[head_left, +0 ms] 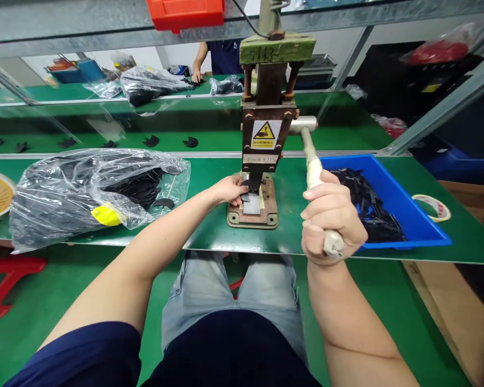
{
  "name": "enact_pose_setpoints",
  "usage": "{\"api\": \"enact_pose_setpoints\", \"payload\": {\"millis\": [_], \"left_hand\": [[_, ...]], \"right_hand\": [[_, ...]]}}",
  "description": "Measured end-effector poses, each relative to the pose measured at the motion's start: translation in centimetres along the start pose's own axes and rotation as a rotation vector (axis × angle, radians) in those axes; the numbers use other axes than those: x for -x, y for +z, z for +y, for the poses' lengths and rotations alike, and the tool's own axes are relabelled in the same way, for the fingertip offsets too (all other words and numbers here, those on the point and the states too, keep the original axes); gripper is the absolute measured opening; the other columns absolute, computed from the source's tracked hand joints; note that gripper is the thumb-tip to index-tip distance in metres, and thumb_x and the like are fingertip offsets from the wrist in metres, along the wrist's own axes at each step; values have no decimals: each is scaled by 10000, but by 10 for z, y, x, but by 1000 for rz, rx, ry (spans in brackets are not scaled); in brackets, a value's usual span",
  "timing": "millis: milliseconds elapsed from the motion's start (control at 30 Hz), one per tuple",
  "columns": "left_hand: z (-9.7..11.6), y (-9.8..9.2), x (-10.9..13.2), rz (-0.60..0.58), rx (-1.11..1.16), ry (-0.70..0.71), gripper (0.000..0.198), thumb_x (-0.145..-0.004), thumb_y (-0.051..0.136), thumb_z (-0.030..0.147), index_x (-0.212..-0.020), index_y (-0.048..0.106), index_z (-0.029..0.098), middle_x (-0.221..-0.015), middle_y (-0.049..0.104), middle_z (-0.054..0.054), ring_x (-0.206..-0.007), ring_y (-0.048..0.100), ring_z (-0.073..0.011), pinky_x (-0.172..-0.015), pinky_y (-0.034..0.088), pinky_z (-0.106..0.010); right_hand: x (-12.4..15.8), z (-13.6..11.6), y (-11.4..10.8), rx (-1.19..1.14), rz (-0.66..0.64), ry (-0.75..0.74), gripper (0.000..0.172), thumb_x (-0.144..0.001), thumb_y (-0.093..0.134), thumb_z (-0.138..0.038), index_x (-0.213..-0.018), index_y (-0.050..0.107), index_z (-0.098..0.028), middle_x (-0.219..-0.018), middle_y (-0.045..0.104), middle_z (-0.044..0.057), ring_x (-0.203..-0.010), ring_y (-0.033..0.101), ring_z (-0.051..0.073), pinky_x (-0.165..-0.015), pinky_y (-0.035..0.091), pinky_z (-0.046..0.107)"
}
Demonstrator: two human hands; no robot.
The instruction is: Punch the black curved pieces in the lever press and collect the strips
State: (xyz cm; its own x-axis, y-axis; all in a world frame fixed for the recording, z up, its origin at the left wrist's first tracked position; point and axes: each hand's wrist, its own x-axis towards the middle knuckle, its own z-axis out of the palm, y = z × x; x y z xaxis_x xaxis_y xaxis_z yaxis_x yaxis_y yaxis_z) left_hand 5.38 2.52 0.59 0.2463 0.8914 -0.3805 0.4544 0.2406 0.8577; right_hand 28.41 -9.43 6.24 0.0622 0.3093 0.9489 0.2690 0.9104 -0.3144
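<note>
A hand press (266, 134) with a yellow warning sticker stands on the green table (210, 236). My right hand (331, 220) is closed around the press lever (311, 161), which slopes down toward me. At the press base plate (266, 212), my left hand (228, 189) pinches a small black piece (245, 197) under the ram.
A clear plastic bag (92, 191) of black pieces lies at the left. A blue bin (407, 209) with black pieces sits at the right, with a tape roll (433, 207) beside it. Loose black pieces lie on the conveyor (165, 141) behind. Another person's hand (196, 77) rests far back.
</note>
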Motion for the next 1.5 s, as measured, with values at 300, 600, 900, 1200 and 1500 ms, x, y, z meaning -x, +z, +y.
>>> {"api": "enact_pose_setpoints", "payload": {"millis": [300, 600, 900, 1200, 1500], "left_hand": [[-3, 18, 20, 75, 22, 105, 186, -1073, 573, 359, -1125, 599, 183, -716, 703, -26, -570, 666, -153, -560, 537, -262], [-73, -155, 100, 298, -870, 121, 374, -934, 658, 222, -1300, 736, 218, -1365, 727, -76, -1261, 657, -252, -1129, 479, -327], [-118, -201, 112, 106, -1203, -137, 543, -825, 751, 307, -1365, 722, 250, -1337, 735, -105, -1274, 612, -307, -1074, 460, -331], [-108, -213, 97, 57, -1129, -198, 458, -621, 905, 347, -1041, 766, 227, -1149, 780, -98, -1105, 704, -299, -912, 511, -293], [-84, -156, 100, 163, -625, -16, 364, -1036, 499, 523, -1054, 670, 202, -949, 770, -55, -886, 706, -223, -813, 512, -289]], "right_hand": [[-2, 8, -1, -15, 55, -10, 261, -796, 738, -379, -623, 583, -262, -655, 652, -53, -812, 730, 198, -1075, 564, 613], [0, 19, 9, -40, 193, 25, 472, -744, 790, -572, -510, 525, -258, -540, 610, -44, -706, 706, 196, -996, 582, 615], [-3, 19, 11, -45, 146, -57, 403, -811, 744, -451, -576, 499, -234, -590, 596, -43, -746, 700, 179, -1010, 577, 613], [-3, 16, 10, -53, 147, -33, 314, -785, 761, -403, -593, 557, -263, -599, 618, -39, -752, 706, 198, -1025, 584, 596], [-4, 4, 7, -2, 61, -10, 213, -817, 688, -304, -657, 560, -246, -655, 630, -51, -826, 704, 175, -1101, 553, 605]]}}
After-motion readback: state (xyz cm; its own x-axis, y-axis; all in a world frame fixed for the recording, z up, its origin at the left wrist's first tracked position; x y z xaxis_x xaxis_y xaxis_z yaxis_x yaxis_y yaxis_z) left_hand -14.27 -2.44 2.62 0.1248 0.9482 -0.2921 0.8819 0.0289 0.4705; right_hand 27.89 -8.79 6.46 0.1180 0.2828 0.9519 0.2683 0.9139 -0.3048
